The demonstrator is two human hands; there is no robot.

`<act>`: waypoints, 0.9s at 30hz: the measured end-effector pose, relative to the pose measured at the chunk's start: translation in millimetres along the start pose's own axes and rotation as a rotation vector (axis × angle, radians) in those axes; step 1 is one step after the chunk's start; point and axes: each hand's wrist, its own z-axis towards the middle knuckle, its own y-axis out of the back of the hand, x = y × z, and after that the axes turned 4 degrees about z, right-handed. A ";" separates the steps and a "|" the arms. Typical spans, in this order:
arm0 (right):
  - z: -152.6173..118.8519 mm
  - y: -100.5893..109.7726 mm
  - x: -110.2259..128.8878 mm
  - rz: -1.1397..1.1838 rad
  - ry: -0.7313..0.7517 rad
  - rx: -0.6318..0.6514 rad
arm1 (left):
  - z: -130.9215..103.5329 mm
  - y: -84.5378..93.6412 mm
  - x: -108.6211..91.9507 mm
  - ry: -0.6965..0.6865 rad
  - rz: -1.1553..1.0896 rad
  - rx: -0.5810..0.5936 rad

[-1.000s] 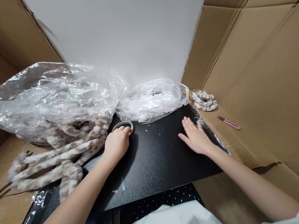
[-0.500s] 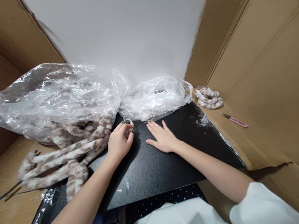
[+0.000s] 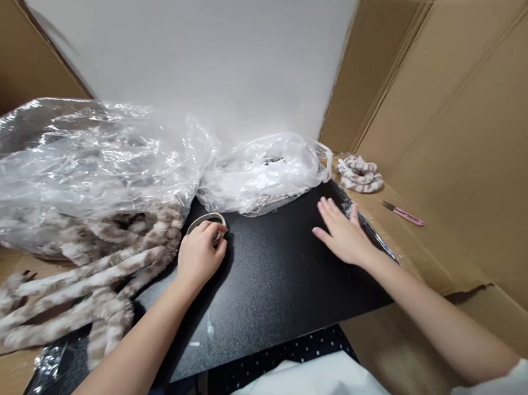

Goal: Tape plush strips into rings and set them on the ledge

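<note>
My left hand (image 3: 202,249) has its fingers curled over a thin pale ring (image 3: 206,218) at the back left of the black tabletop (image 3: 259,292). The ring may be a roll of tape; the hand covers part of it. Fingers outstretched, my right hand (image 3: 343,233) lies flat near the board's right edge and holds nothing. White fluff (image 3: 347,204) shows just beyond its fingertips. Left of my left hand are fluffy brown-and-white fur tubes (image 3: 96,265), several of them, spilling from a large clear plastic bag (image 3: 80,154).
A smaller clear bag with white contents (image 3: 262,176) sits at the back. To the right, on cardboard, are stacked fur rings (image 3: 359,173) and pink-handled thread snips (image 3: 403,213). Cardboard walls (image 3: 453,115) stand on both sides. A small white scrap (image 3: 194,343) lies near the front edge.
My right hand has slid right across the board, to where the white fluff lay by the edge. My left hand stays at the pale ring, more of which shows. The view has shifted slightly.
</note>
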 end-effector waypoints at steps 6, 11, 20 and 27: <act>30.0 -20.3 91.2 0.207 0.389 0.126 | -1.0 -3.9 2.7 -0.073 0.038 -0.011; 46.1 -28.4 74.7 0.192 0.322 0.134 | -1.5 -5.4 5.9 -0.092 0.063 -0.014; 18.0 3.0 -45.8 0.040 -0.027 0.049 | -1.0 -7.8 5.3 -0.119 0.054 -0.005; -23.7 6.0 -17.2 0.119 0.159 0.051 | -1.3 -8.0 3.1 -0.117 0.051 -0.012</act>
